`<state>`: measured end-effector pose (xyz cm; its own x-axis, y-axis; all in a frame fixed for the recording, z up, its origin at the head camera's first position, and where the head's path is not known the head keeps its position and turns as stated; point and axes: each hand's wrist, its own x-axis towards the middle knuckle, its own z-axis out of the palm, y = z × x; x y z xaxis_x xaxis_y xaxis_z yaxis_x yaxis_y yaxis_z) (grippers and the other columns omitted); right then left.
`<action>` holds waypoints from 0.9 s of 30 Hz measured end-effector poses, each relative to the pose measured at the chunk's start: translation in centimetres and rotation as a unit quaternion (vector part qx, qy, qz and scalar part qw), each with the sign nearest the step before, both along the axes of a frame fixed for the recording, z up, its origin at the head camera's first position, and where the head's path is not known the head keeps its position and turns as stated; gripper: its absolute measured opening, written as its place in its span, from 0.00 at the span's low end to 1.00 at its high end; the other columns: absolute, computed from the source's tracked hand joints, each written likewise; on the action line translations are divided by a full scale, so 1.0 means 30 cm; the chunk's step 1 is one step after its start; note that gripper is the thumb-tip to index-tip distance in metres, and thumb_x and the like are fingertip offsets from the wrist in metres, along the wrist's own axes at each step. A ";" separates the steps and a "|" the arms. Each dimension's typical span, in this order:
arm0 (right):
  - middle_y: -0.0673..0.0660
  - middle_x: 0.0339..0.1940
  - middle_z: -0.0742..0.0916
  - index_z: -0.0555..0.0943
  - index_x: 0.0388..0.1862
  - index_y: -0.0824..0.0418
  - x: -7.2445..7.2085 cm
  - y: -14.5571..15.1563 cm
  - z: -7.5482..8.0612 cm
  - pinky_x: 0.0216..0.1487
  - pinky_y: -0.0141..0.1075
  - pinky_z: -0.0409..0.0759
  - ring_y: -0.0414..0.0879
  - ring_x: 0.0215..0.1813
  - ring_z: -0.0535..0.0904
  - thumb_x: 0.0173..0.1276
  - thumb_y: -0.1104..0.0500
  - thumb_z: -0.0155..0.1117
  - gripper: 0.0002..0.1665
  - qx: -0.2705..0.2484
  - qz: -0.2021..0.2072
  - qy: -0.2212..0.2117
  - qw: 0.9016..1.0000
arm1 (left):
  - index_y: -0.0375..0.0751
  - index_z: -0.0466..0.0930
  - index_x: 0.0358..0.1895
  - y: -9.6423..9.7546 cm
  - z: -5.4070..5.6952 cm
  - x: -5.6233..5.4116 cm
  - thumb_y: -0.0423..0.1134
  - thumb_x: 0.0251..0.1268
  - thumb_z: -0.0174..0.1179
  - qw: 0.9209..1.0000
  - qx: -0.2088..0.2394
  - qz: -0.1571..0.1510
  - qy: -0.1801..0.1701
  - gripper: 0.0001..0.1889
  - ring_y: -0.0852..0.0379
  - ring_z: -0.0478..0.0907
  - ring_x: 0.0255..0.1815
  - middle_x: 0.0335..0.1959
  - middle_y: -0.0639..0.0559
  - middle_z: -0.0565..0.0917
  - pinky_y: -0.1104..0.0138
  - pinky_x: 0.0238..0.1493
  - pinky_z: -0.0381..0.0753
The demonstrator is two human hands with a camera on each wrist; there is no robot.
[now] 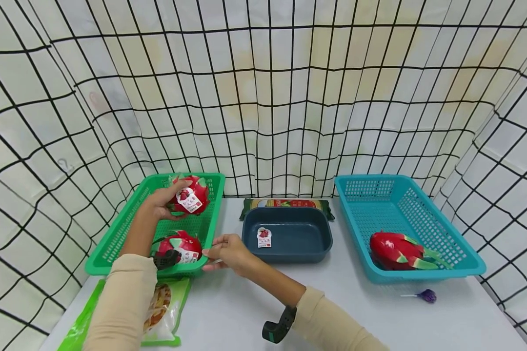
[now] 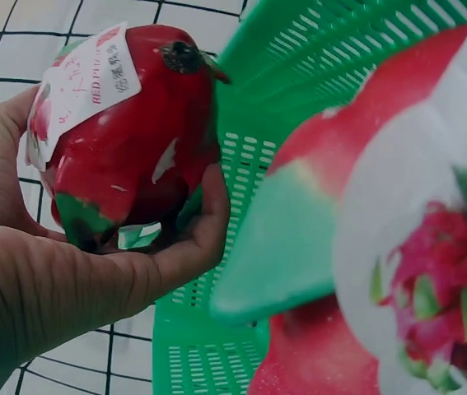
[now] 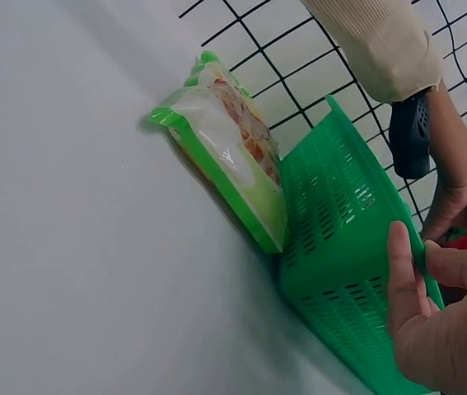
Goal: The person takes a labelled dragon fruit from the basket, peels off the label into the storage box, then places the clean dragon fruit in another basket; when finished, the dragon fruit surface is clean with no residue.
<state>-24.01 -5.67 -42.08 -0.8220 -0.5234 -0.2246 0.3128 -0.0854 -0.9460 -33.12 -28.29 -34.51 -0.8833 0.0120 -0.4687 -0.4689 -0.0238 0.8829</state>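
My left hand point(image 1: 159, 202) grips a red dragon fruit point(image 1: 200, 191) over the back of the green basket point(image 1: 221, 187). A white sticker on this fruit faces up in the head view. In the left wrist view the fingers and thumb wrap round the fruit's sides. A second stickered dragon fruit point(image 1: 182, 240) lies at the basket's near end, partly hidden by the left wrist strap. My right hand point(image 1: 233, 254) pinches the basket's near right rim, with the thumb inside and fingers outside, as the right wrist view point(image 3: 451, 317) shows.
A dark blue dish point(image 1: 290, 241) with a dragon fruit sticker stands mid-table, before a long packet point(image 1: 285, 203). At right, a turquoise basket point(image 1: 369, 195) holds another dragon fruit point(image 1: 395, 249); a purple lollipop point(image 1: 428, 296) lies before it. A green-edged food bag point(image 1: 171, 312) lies front left. Black netting surrounds the table.
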 end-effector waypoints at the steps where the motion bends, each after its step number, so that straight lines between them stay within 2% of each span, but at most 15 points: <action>1: 0.54 0.29 0.81 0.72 0.51 0.69 -0.004 -0.002 -0.001 0.32 0.33 0.86 0.44 0.33 0.82 0.66 0.66 0.65 0.18 0.001 -0.003 -0.001 1.000 | 0.46 0.62 0.54 0.003 0.005 0.002 0.59 0.62 0.61 1.000 0.004 -0.005 0.007 0.28 0.56 0.68 0.49 0.49 0.52 0.67 0.54 0.53 0.81; 4: 0.54 0.29 0.82 0.72 0.51 0.66 -0.009 -0.010 -0.001 0.31 0.32 0.85 0.43 0.32 0.83 0.65 0.66 0.67 0.18 0.004 -0.013 -0.007 1.000 | 0.49 0.62 0.51 0.015 0.024 0.010 0.58 0.63 0.61 0.999 0.025 -0.016 0.016 0.25 0.56 0.67 0.50 0.50 0.53 0.67 0.54 0.52 0.81; 7: 0.55 0.31 0.84 0.72 0.51 0.64 -0.005 -0.015 0.005 0.31 0.31 0.85 0.42 0.31 0.84 0.65 0.65 0.67 0.18 0.004 -0.018 -0.009 1.000 | 0.48 0.58 0.58 0.026 0.045 0.026 0.57 0.62 0.62 0.999 0.042 -0.016 0.020 0.30 0.56 0.66 0.52 0.51 0.52 0.65 0.55 0.50 0.82; 9: 0.56 0.34 0.85 0.72 0.53 0.64 -0.001 -0.011 0.012 0.32 0.33 0.85 0.42 0.32 0.85 0.67 0.63 0.65 0.18 0.004 -0.021 -0.006 1.000 | 0.49 0.50 0.68 0.037 0.058 0.041 0.56 0.62 0.62 0.998 0.053 -0.015 0.026 0.39 0.55 0.64 0.53 0.52 0.52 0.64 0.56 0.46 0.84; 11: 0.59 0.38 0.85 0.72 0.54 0.65 -0.002 0.000 0.016 0.35 0.36 0.86 0.44 0.35 0.86 0.69 0.62 0.63 0.18 -0.001 -0.025 -0.006 1.000 | 0.50 0.37 0.76 0.053 0.065 0.055 0.56 0.62 0.62 0.997 0.060 -0.013 0.036 0.49 0.56 0.63 0.54 0.53 0.52 0.63 0.57 0.42 0.84; 13: 0.63 0.42 0.85 0.72 0.55 0.66 -0.007 0.021 0.015 0.37 0.38 0.87 0.48 0.38 0.88 0.71 0.61 0.61 0.17 -0.005 -0.032 -0.010 0.999 | 0.53 0.25 0.77 0.076 0.070 0.073 0.56 0.63 0.61 0.997 0.068 -0.012 0.041 0.55 0.56 0.62 0.55 0.54 0.53 0.62 0.58 0.41 0.85; 14: 0.65 0.44 0.85 0.72 0.56 0.66 -0.010 0.035 0.015 0.38 0.39 0.87 0.49 0.39 0.88 0.72 0.60 0.60 0.18 -0.003 -0.037 -0.011 0.999 | 0.53 0.22 0.77 0.090 0.071 0.081 0.56 0.63 0.61 0.997 0.068 -0.012 0.044 0.56 0.56 0.62 0.56 0.55 0.53 0.62 0.58 0.41 0.85; 17: 0.66 0.45 0.84 0.73 0.57 0.67 -0.019 0.091 0.013 0.39 0.40 0.87 0.49 0.40 0.89 0.73 0.60 0.58 0.17 -0.001 -0.052 -0.013 0.999 | 0.52 0.25 0.78 0.139 0.069 0.106 0.56 0.63 0.61 0.996 0.070 -0.006 0.050 0.55 0.56 0.61 0.59 0.57 0.53 0.62 0.56 0.44 0.85; 19: 0.64 0.43 0.84 0.74 0.57 0.67 -0.020 0.137 0.015 0.39 0.40 0.87 0.48 0.39 0.88 0.73 0.60 0.58 0.17 0.003 -0.061 -0.008 0.998 | 0.50 0.29 0.78 0.172 0.066 0.124 0.56 0.64 0.61 0.996 0.068 -0.006 0.056 0.53 0.55 0.60 0.62 0.59 0.52 0.63 0.53 0.51 0.84; 23: 0.59 0.38 0.84 0.74 0.57 0.67 -0.018 0.231 0.025 0.40 0.42 0.87 0.44 0.37 0.87 0.74 0.58 0.57 0.19 0.007 -0.072 0.014 0.997 | 0.47 0.35 0.77 0.236 0.054 0.167 0.56 0.64 0.62 0.996 0.059 -0.007 0.070 0.50 0.51 0.58 0.67 0.63 0.50 0.63 0.48 0.64 0.74; 27: 0.58 0.41 0.83 0.74 0.59 0.67 -0.011 0.316 0.034 0.43 0.42 0.87 0.44 0.39 0.85 0.74 0.55 0.57 0.21 0.009 -0.094 0.030 0.995 | 0.46 0.40 0.76 0.297 0.038 0.220 0.55 0.64 0.62 0.996 0.055 -0.011 0.076 0.47 0.49 0.58 0.69 0.66 0.47 0.62 0.48 0.66 0.72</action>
